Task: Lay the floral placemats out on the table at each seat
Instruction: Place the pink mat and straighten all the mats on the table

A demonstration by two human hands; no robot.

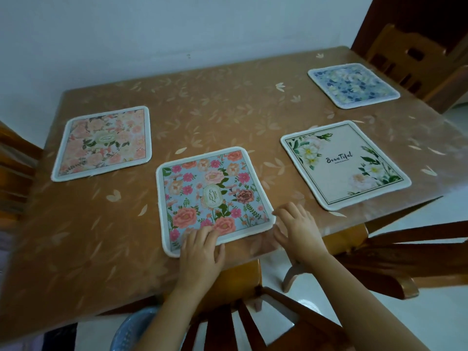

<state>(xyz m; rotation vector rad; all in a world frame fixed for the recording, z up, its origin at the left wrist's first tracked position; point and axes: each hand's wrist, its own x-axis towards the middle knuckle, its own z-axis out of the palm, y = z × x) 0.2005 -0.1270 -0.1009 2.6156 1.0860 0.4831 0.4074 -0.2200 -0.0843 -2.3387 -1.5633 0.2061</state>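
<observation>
Several floral placemats lie flat on the brown table (228,110). A blue one with pink flowers (212,193) sits at the near edge. My left hand (200,252) rests on its near edge, fingers on the mat. My right hand (296,229) lies on the table with relaxed fingers touching the mat's right corner. A peach floral mat (103,143) lies at the left, a cream mat with white flowers and lettering (344,163) at the right, and a blue-and-white mat (353,84) at the far right.
Wooden chairs stand around the table: one below me (253,320), one at the near right (405,259), one at the far right (415,59), one at the left (15,173). A white wall backs the table. A blue round object (131,330) sits on the floor.
</observation>
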